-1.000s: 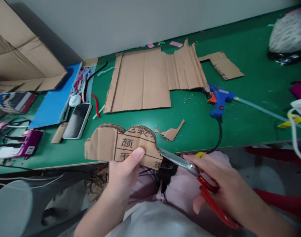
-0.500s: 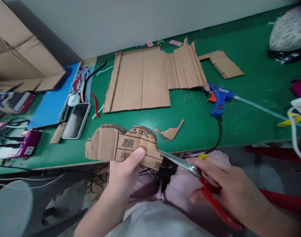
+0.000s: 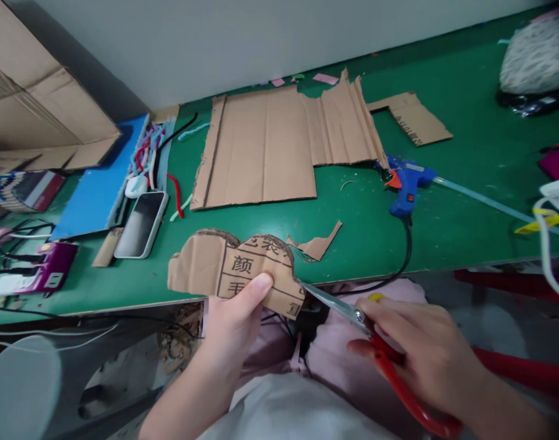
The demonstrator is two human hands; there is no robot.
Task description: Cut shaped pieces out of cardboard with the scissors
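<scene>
- My top [image 3: 302, 409] is a pale grey, kinda washed-out looking, plain fabric with a few soft creases in the part you can see.
- Bottoms [image 3: 348, 342] are a light dusty pink, looking darker and more mauve in the shaded bits. Can't tell if they're pants or a skirt from here.
- There's a skinny pink strip [image 3: 298, 357] near my waist, maybe a drawstring, too blurry to say.
- Left hand [image 3: 236, 321] and forearm [image 3: 192, 385] are bare, thumbnail [image 3: 266, 278] looks short.
- Right hand [image 3: 421, 342] is bare too, fingers slim, wrist a bit blurry.
</scene>
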